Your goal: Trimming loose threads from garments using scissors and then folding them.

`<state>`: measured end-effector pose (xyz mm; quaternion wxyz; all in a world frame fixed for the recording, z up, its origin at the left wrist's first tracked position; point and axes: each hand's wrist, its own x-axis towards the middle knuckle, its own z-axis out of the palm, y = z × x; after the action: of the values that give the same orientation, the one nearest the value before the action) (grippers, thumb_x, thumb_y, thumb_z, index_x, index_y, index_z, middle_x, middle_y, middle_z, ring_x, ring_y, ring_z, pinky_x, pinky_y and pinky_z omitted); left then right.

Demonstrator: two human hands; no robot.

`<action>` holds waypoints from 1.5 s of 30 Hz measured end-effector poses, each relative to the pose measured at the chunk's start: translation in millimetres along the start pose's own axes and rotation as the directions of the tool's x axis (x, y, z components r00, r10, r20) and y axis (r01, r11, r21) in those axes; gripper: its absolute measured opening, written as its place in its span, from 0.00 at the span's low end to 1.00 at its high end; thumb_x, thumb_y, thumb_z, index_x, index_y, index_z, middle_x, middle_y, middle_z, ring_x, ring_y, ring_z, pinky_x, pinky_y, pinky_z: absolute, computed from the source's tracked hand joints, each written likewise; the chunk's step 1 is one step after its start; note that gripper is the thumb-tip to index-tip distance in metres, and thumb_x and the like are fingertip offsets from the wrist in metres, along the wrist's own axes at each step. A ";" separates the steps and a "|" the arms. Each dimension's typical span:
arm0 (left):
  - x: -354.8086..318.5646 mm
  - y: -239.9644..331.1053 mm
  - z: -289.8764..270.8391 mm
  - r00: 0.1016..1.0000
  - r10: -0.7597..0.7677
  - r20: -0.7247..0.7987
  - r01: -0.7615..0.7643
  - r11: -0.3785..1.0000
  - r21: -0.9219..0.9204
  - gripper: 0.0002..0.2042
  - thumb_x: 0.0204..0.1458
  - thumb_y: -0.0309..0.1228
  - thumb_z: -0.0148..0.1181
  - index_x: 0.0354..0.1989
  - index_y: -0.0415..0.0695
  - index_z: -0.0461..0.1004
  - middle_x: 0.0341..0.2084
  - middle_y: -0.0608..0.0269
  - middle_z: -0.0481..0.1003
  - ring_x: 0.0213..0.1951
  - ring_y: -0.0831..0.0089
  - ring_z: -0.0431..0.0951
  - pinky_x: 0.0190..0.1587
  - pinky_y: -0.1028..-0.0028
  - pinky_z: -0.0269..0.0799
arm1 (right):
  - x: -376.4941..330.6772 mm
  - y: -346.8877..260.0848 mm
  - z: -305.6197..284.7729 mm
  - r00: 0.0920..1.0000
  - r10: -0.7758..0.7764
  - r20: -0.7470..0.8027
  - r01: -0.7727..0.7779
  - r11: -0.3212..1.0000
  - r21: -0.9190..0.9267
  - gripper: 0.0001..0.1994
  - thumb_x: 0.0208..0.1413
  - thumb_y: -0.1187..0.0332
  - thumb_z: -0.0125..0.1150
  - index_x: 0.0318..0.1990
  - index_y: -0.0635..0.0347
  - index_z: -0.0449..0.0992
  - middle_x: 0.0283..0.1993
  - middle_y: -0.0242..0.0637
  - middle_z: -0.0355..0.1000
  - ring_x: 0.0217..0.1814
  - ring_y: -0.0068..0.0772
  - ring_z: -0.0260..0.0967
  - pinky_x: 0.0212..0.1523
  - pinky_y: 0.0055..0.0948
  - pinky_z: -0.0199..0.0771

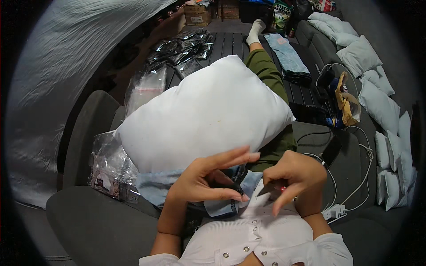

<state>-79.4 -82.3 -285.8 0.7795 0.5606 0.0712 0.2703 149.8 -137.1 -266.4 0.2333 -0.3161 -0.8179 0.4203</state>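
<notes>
My left hand [202, 177], its thumb and fingers curled in a pinch, holds a dark strip of cloth [239, 174] close to my chest. Just beside it, my right hand [296, 177] is closed on a small tool with a grey metal blade [265, 188] and a bit of red; its exact kind is partly hidden. Light blue denim cloth [155, 184] with a dark edge lies on my lap below the hands. A plump white pillow [208, 106] rests on my lap just beyond, covering part of the denim.
Clear plastic bags [108, 164] lie at left, with black plastic packages [179, 48] on the slatted table [228, 44]. Folded blue denim [287, 57] sits beside my outstretched leg. White pillows [377, 95] line the right-hand sofa, near cables, a phone [332, 150] and a power strip [333, 213].
</notes>
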 end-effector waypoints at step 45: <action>143.4 178.4 -86.2 0.852 0.500 -0.155 -0.119 0.474 0.873 0.21 0.52 0.40 0.48 0.53 0.43 0.64 0.45 0.55 0.69 0.47 0.76 0.68 0.46 0.74 0.65 | 93.1 89.3 -187.5 0.806 -0.085 -0.585 0.322 0.893 0.313 0.18 0.52 0.52 0.51 0.34 0.60 0.68 0.27 0.31 0.66 0.09 0.08 0.44 0.08 0.10 0.40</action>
<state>-55.0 101.7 -126.7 0.3184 0.8005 0.2398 0.4476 235.5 70.5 -229.4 0.5652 -0.2786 -0.6406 0.4388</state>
